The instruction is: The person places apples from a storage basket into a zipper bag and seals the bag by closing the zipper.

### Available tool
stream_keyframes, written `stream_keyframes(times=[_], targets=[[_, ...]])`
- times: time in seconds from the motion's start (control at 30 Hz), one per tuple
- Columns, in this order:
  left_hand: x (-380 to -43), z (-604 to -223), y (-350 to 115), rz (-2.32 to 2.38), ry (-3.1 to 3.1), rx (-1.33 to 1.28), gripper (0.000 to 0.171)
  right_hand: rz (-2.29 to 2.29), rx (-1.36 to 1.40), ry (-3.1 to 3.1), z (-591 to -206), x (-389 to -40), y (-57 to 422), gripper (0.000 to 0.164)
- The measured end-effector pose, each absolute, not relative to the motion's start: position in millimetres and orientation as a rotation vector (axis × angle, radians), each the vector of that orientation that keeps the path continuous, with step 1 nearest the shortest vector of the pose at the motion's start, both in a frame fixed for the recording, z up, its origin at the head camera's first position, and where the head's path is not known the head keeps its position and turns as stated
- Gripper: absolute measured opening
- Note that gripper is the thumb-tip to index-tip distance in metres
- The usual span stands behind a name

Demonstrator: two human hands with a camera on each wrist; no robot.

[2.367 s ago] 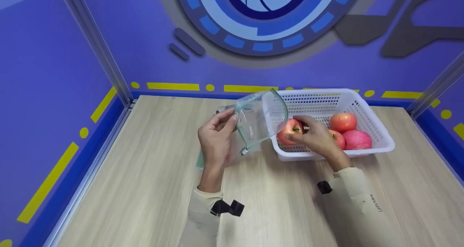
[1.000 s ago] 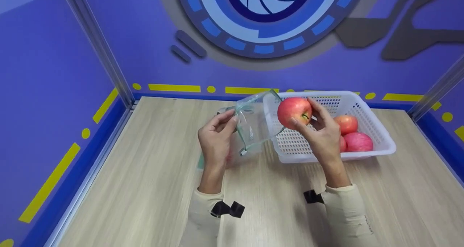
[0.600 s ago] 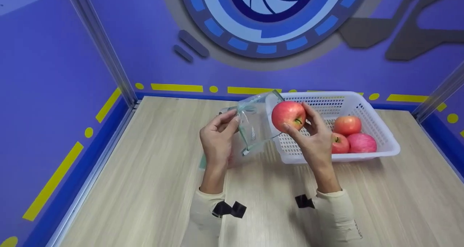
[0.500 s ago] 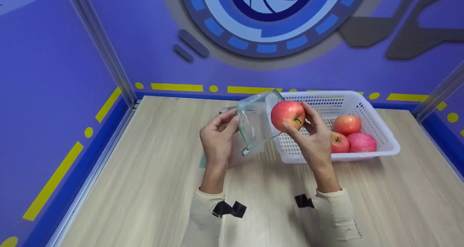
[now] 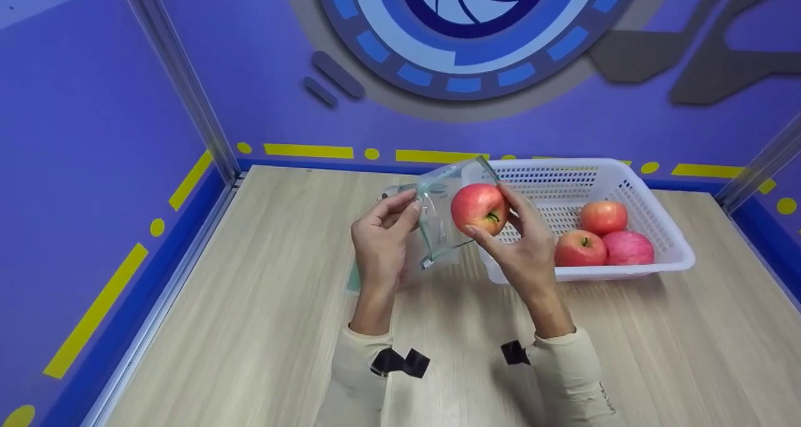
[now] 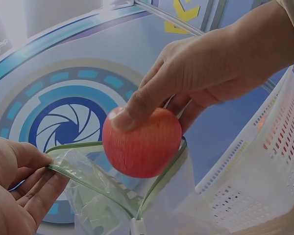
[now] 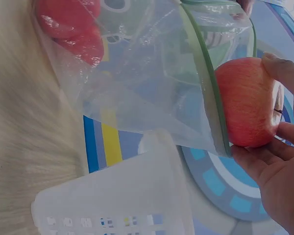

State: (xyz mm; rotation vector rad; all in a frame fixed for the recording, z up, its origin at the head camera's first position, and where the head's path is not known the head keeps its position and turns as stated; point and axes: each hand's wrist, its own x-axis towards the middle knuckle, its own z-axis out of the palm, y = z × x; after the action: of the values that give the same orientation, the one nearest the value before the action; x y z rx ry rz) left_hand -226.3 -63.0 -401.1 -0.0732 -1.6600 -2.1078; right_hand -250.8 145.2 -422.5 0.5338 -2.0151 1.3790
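Note:
My left hand (image 5: pixel 383 236) pinches the green-edged rim of a clear zip bag (image 6: pixel 95 205) between thumb and fingers, and the bag's mouth gapes. My right hand (image 5: pixel 524 245) grips a red apple (image 5: pixel 479 209) by its side, thumb toward the stem end. In the left wrist view the apple sits right at the bag's opening, partly within the rim. The right wrist view shows red fruit (image 7: pixel 71 24) at the bottom of the bag, near the tabletop. The white slider (image 6: pixel 137 226) hangs at one corner of the mouth.
A white perforated plastic basket (image 5: pixel 679 255) stands right of the bag, close behind my right hand. In it lie an orange-red apple (image 5: pixel 604 217), a pinkish apple (image 5: pixel 629 248) and another red apple (image 5: pixel 581 248). Blue printed walls (image 5: pixel 250 89) border the wooden table (image 5: pixel 263 327).
My right hand took hold of an apple in the basket, lifted it and carried it left to the bag's mouth. My left hand keeps its pinch on the rim, nearly in place.

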Motion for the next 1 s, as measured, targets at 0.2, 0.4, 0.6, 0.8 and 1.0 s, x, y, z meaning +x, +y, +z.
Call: stream_keyframes(times=[0.2, 0.4, 0.6, 0.8, 1.0], targets=[[-226.3, -401.3, -61.1, -2.086, -1.68, -0.089, 0.022, 1.159, 0.592, -2.061, -426.8, -253.4, 141.9, 0.081], [-224.3, -399.4, -60.0, -2.093, -1.695, -0.075, 0.022, 1.038, 0.615, -2.164, -432.8, -253.1, 135.9, 0.082], [-224.3, -397.4, -58.0, -2.156, -1.66, -0.081, 0.022, 0.965, 0.64, -2.223, -439.8, -254.7, 135.0, 0.077], [-225.9, -397.4, -58.9, -2.214, -1.602, -0.055, 0.022, 0.913, 0.785, -2.095, -441.3, -253.7, 139.1, 0.051], [-225.1, -396.9, -61.3, -2.204, -1.601, -0.034, 0.02, 0.993, 0.75, -1.878, -432.1, -251.9, 150.3, 0.029]])
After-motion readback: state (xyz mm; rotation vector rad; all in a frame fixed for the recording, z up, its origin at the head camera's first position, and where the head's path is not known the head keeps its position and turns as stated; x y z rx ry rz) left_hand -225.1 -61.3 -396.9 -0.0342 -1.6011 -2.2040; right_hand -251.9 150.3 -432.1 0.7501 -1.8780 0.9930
